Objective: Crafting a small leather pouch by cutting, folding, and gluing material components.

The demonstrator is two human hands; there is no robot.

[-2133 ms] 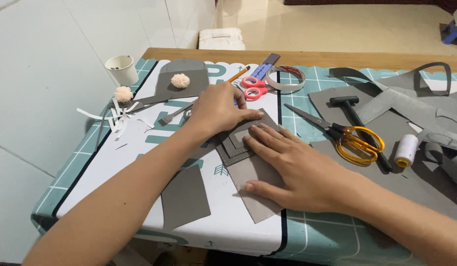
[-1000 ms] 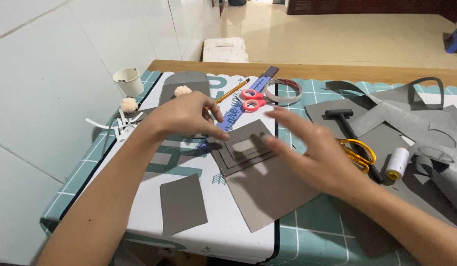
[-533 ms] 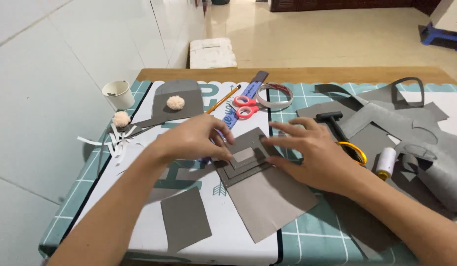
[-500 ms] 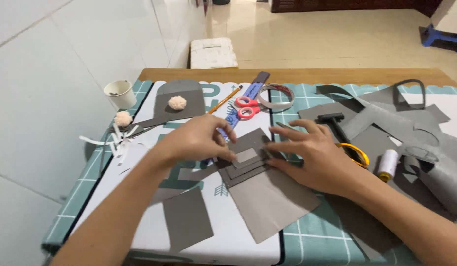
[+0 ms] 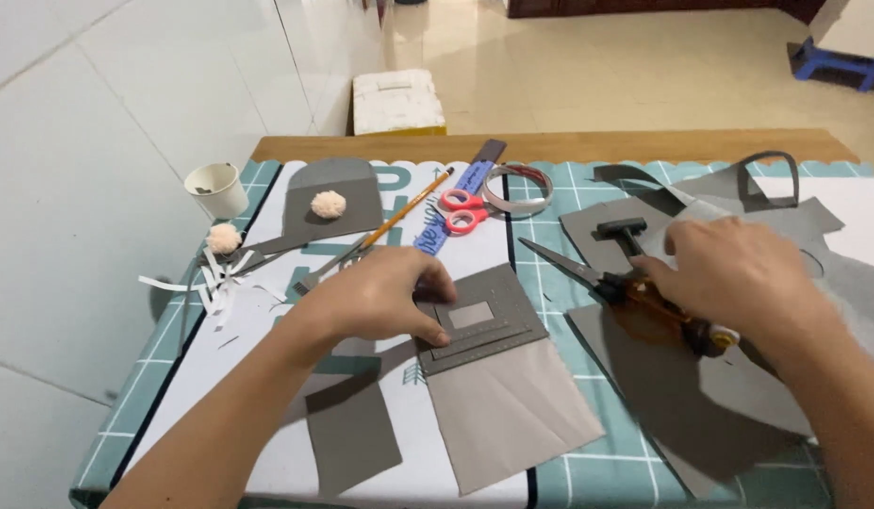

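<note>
Paper strips [image 5: 206, 283], white and thin, lie scattered at the far left of a table covered by a green grid cutting mat [image 5: 588, 471] and a white sheet. Behind them stands a small white paper cup [image 5: 216, 188], with a pale pom-pom [image 5: 223, 238] just beside the strips. A second pom-pom [image 5: 328, 203] rests on a rounded grey felt piece [image 5: 347, 179] farther back. A yellow pencil [image 5: 409, 209] lies slanted next to it.

Left hand [image 5: 380, 297] lies palm down, fingers curled, its fingertips pressing the left edge of a stacked grey felt square [image 5: 489, 320] near the middle of the table; it grips nothing. A larger, lighter grey felt sheet [image 5: 508, 410] spreads out from under the square toward the near edge. A darker grey felt rectangle [image 5: 352, 434] lies near the left forearm.

Behind the square are a blue ruler [image 5: 461, 188], small pink-handled scissors [image 5: 463, 209] and a coil of tape measure [image 5: 518, 188].

Right hand [image 5: 739, 273] is closed over the amber handles of large scissors [image 5: 588, 273], whose blades point left, toward the felt square but apart from it. A black tool [image 5: 624, 231] lies just behind the hand. More dark grey felt pieces [image 5: 682, 405] cover the right side of the table.
</note>
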